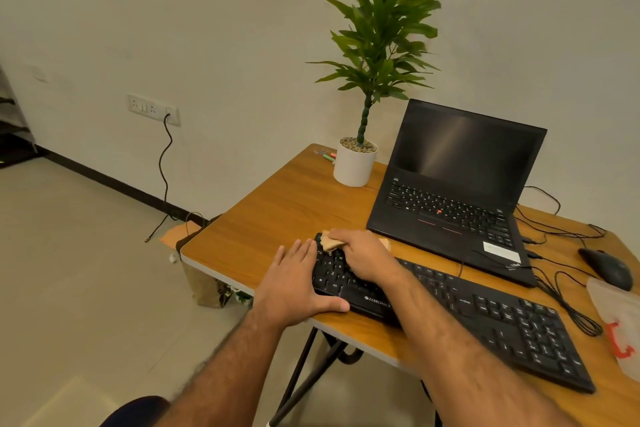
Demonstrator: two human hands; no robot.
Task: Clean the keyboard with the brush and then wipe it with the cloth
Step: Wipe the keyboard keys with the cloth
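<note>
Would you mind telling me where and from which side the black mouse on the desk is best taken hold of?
Judging by its shape, grip the mouse across its two long flanks, palm over the domed back, coming down from above. It lies flat on the table, clear of the laptop; mind the cables beside it.

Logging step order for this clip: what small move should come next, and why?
Probably drag the tan cloth rightward along the keys: the right hand holds it at the black keyboard's left end, while the left hand steadies that edge.
</note>
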